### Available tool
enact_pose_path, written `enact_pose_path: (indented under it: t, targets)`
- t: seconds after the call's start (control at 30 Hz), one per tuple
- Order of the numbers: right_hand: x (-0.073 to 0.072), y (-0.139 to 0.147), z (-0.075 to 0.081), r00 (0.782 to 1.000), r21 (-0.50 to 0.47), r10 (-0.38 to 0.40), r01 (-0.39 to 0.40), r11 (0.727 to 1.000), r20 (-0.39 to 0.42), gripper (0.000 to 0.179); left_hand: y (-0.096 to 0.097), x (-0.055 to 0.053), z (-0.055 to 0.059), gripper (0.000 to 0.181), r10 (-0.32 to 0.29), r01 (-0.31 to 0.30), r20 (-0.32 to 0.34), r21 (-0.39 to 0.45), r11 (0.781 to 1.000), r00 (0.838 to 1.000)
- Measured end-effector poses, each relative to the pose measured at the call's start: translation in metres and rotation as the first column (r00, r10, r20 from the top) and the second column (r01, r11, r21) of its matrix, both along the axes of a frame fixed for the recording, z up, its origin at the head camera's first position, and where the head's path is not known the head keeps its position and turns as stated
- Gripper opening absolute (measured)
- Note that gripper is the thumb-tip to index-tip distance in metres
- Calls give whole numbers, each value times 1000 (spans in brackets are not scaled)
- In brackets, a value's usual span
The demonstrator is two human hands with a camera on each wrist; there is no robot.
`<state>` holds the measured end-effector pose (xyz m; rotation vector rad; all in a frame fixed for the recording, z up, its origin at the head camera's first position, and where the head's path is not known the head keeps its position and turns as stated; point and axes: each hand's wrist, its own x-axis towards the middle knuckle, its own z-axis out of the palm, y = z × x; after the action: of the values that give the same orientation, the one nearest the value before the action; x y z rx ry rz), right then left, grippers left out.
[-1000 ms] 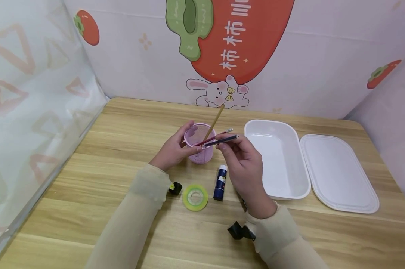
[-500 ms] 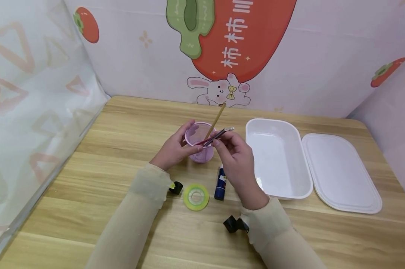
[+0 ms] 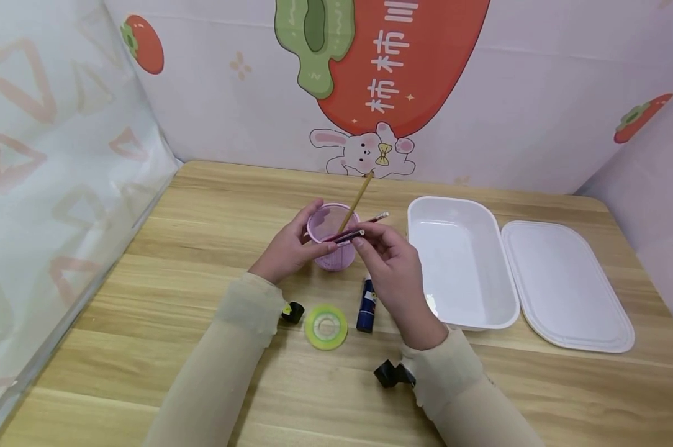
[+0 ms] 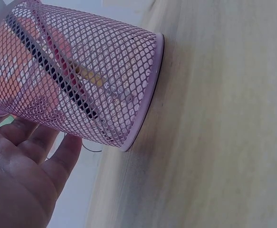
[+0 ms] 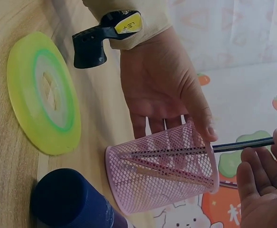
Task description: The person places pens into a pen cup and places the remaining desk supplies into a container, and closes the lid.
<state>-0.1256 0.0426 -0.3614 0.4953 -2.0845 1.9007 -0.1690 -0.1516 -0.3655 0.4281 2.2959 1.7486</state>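
A pink mesh pen cup (image 3: 334, 259) stands on the table, and my left hand (image 3: 285, 248) holds it round the side, thumb near the rim. My right hand (image 3: 395, 267) pinches the upper end of a dark pencil (image 5: 243, 145), whose lower part lies inside the cup. A red pencil (image 3: 379, 217) with a pale end leans in the cup too. Beside it a tan wooden stick (image 3: 360, 200) rises above the rim. Through the mesh in the left wrist view, the dark pencil (image 4: 57, 76) reaches close to the cup's base.
A yellow-green tape roll (image 3: 312, 329) and a dark blue glue stick (image 3: 365, 313) are in front of the cup. To the right are a white tray (image 3: 506, 321) and its white lid (image 3: 571, 292). A printed cloth (image 3: 213, 105) hangs behind the table.
My right hand has moved left toward the cup, and the dark pencil has slid deeper into it, less of it sticking out. The left hand and cup have stayed in place.
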Motion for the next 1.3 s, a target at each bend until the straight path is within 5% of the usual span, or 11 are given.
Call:
enact_pose_path:
  t: [0.4,0.8,1.03,1.3]
  targets:
    - [25,8,31,1000,74,-22,20,997,18,24,0,1,3,92,7,-7,5,-42,999,1000]
    - [26,26,25,999,44,-10,13,999,-51,26,1,2,4,92,15,-14,17,-42,999,1000]
    - [28,41,19,998,122,-30,36,992,-52,26,1,2,4,92,13,-13,1,-44,999,1000]
    - [42,57,32,995,193,-88,97,976,-55,25,0,1,2,92,12,-13,-2,-49,999,1000]
